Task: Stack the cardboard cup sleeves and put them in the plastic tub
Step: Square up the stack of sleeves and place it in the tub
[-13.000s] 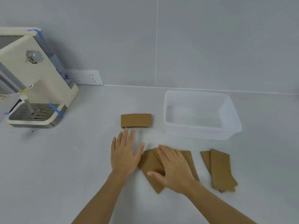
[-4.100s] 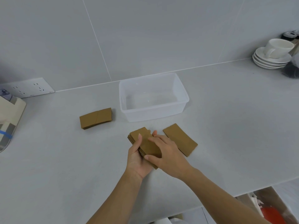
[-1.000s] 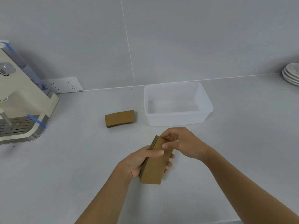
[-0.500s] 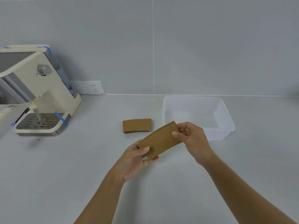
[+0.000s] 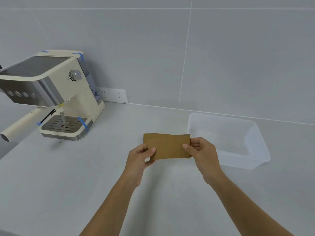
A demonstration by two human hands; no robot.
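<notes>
I hold a stack of brown cardboard cup sleeves (image 5: 168,147) level above the white counter, long side left to right. My left hand (image 5: 139,157) pinches its left end and my right hand (image 5: 202,152) pinches its right end. The stack covers the spot where a single sleeve lay; a brown strip shows along its top edge, and I cannot tell whether that is the single sleeve. The clear plastic tub (image 5: 242,159) stands just right of my right hand with nothing in it.
A cream espresso machine (image 5: 56,92) with blue tape stands at the left, and its handle (image 5: 17,126) sticks out toward the left edge. A white socket strip (image 5: 114,96) is on the grey tiled wall behind it.
The loose sleeves were gathered into one stack. In the last second I turned the stack from tilted to level and moved it forward, over where the single sleeve lay.
</notes>
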